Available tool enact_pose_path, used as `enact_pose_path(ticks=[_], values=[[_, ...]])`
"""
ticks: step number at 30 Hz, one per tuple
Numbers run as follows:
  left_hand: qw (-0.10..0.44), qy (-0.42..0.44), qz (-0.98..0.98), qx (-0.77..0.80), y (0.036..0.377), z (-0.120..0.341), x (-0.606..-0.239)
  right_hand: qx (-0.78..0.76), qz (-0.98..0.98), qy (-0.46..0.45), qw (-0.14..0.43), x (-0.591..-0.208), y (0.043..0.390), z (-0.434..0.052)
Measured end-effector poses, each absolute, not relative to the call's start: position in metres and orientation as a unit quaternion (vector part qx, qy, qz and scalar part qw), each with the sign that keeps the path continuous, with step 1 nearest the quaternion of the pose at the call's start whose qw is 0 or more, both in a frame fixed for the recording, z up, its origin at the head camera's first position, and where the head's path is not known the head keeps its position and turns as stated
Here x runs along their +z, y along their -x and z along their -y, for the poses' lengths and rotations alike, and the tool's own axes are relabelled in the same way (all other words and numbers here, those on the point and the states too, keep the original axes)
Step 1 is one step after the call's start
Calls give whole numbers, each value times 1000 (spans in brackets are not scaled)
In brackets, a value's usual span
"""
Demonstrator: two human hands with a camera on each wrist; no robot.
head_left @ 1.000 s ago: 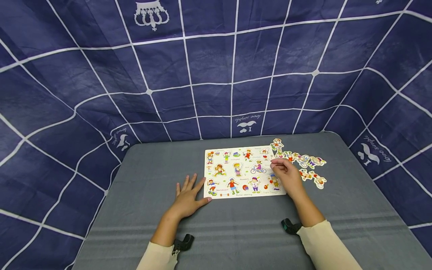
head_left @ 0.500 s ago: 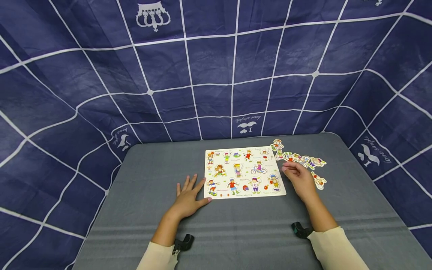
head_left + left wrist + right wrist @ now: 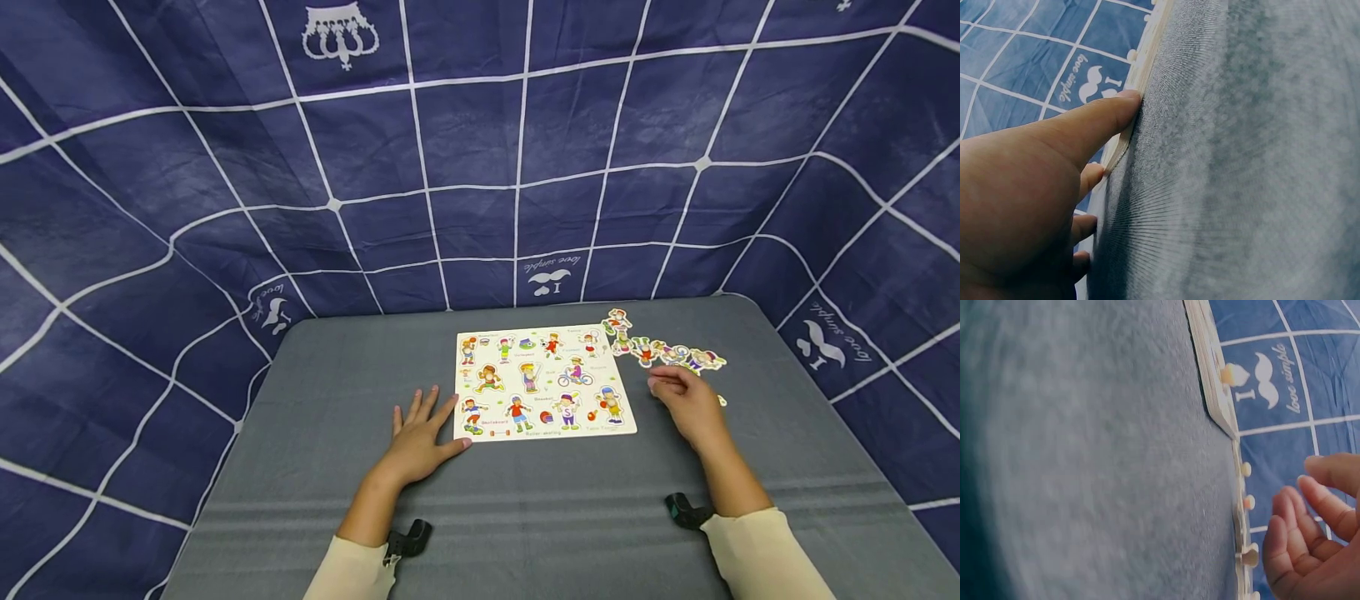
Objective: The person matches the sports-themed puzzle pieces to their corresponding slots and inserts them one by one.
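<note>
A white puzzle board (image 3: 545, 383) printed with cartoon sports children lies on the grey table. The left hand (image 3: 414, 448) is spread at its near left corner; in the left wrist view its thumb (image 3: 1116, 109) touches the board edge (image 3: 1150, 56). To the board's right the right hand (image 3: 686, 406) hovers just in front of several loose puzzle pieces (image 3: 645, 351). Nothing shows between its loosely bent fingers (image 3: 1300, 531) in the right wrist view. One piece (image 3: 722, 400) is mostly hidden behind this hand.
Small peg knobs (image 3: 1250, 555) stick up from the loose pieces. Navy cloth (image 3: 480, 217) with white grid lines hangs behind and at both sides of the table (image 3: 517, 517). A black wrist device (image 3: 408, 540) sits on the left forearm.
The right hand has moved right, off the board's right edge and over to the loose pieces, covering some of them. The left hand and the board have stayed in place.
</note>
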State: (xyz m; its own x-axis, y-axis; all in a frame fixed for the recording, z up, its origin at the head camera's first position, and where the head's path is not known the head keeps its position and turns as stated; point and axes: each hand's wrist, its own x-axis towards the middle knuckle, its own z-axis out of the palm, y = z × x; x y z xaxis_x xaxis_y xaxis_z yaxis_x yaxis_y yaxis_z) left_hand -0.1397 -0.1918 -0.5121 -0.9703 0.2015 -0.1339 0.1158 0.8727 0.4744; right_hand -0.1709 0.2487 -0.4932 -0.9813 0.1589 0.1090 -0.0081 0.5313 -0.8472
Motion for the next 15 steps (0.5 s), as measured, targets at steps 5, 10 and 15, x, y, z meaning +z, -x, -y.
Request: enact_pose_path(ticks=[5, 10, 15], values=[[94, -79, -964, 237, 139, 192, -512, 459, 883, 47, 83, -491, 173, -254], [97, -78, -964, 235, 139, 192, -512, 466, 881, 41, 74, -493, 174, -260], [94, -79, -963, 238, 140, 192, -512, 464, 882, 40, 67, -493, 174, -266]])
